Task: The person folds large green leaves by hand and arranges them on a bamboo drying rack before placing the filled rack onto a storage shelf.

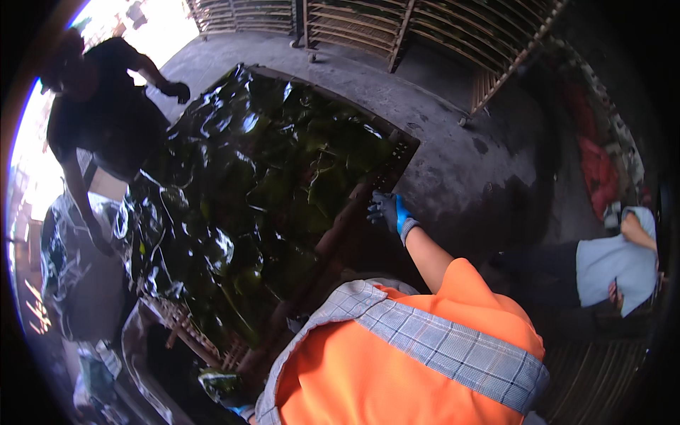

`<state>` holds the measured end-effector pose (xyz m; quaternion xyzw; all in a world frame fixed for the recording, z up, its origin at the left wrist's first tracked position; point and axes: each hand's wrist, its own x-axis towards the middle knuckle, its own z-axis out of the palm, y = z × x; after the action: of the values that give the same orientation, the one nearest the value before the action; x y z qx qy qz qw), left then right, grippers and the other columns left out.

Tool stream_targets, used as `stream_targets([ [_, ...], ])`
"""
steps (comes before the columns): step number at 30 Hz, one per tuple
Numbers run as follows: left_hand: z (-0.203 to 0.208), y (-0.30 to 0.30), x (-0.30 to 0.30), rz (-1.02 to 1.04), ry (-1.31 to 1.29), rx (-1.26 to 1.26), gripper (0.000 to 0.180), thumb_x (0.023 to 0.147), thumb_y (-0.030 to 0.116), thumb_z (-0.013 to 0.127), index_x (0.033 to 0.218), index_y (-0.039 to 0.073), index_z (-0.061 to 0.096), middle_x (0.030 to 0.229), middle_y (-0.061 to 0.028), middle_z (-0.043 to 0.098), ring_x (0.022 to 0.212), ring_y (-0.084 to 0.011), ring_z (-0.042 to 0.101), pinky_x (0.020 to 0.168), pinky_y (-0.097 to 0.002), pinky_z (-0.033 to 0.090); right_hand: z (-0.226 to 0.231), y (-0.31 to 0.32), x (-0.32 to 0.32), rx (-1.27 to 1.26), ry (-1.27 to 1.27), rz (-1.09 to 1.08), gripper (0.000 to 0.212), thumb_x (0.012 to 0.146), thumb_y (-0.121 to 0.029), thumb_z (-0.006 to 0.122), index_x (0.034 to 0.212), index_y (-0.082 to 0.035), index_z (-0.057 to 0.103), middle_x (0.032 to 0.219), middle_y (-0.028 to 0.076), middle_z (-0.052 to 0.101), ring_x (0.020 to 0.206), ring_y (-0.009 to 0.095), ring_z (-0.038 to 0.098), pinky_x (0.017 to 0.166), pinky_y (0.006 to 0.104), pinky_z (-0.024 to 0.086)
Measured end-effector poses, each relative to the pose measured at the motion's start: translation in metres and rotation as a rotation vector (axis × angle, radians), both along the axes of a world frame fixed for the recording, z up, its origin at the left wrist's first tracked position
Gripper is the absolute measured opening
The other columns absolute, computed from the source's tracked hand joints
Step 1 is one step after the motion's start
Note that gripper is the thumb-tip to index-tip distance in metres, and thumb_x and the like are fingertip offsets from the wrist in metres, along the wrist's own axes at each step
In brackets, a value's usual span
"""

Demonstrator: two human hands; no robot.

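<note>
Broad, glossy dark-green leaves lie in overlapping layers across a large rack with a dark frame. My right hand, in a blue and grey glove, reaches out beside the rack's right edge. Its fingers are spread, and nothing shows in them. Of my left hand, only a bit of blue glove appears at the lower edge, its fingers hidden. Right beside it is a shiny dark-green leaf, close to the rack's near slatted corner. Whether the hand holds this leaf is unclear.
A person in dark clothes stands at the rack's far left. Another in a pale top is at the right. Wheeled slatted racks line the back. Clear plastic sheeting hangs at left, and the concrete floor has wet patches.
</note>
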<state>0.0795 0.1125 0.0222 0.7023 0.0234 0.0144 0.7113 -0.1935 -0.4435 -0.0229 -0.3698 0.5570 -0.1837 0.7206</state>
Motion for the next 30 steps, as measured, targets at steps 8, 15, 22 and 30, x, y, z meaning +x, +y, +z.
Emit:
stream_targets([
  [8,0.013,-0.008,0.006,-0.062,-0.052,-0.068,0.026,0.09,0.025,0.048,0.102,0.004,0.057,0.093,-0.0069,0.06,0.083,-0.0192,0.059,0.078,-0.0326,0.049,0.009,0.014,-0.013,0.237,-0.09,0.188,0.076,0.084,-0.065,0.044,0.122,0.002,0.045,0.097,0.019,0.061,0.092,0.029,0.061,0.061,0.0389,0.053],
  [15,-0.013,0.04,-0.023,0.074,-0.058,-0.148,0.027,0.092,0.028,0.044,0.097,0.004,0.058,0.09,-0.0056,0.059,0.081,-0.019,0.058,0.078,-0.0327,0.048,-0.069,0.02,0.062,0.434,-0.574,-0.379,0.039,0.083,-0.057,0.05,0.103,-0.024,0.056,0.063,0.0,0.045,0.056,0.011,0.046,0.052,0.0305,0.041],
  [22,-0.031,0.102,-0.044,0.103,-0.115,-0.191,0.032,0.094,0.031,0.04,0.092,0.005,0.058,0.086,-0.0042,0.058,0.079,-0.0187,0.057,0.077,-0.0329,0.047,-0.157,-0.028,0.031,0.548,-0.573,0.142,0.05,0.069,-0.071,0.058,0.073,-0.022,0.059,0.074,0.007,0.06,0.068,0.019,0.055,0.06,0.0338,0.046],
  [30,-0.019,0.115,-0.031,0.198,-0.113,-0.109,0.031,0.091,0.027,0.039,0.092,0.004,0.059,0.082,-0.0105,0.061,0.077,-0.0221,0.06,0.075,-0.037,0.047,-0.08,0.041,0.044,0.482,-0.627,-0.037,0.043,0.069,-0.064,0.065,0.062,-0.026,0.046,0.053,-0.003,0.044,0.048,0.015,0.046,0.045,0.0298,0.038],
])
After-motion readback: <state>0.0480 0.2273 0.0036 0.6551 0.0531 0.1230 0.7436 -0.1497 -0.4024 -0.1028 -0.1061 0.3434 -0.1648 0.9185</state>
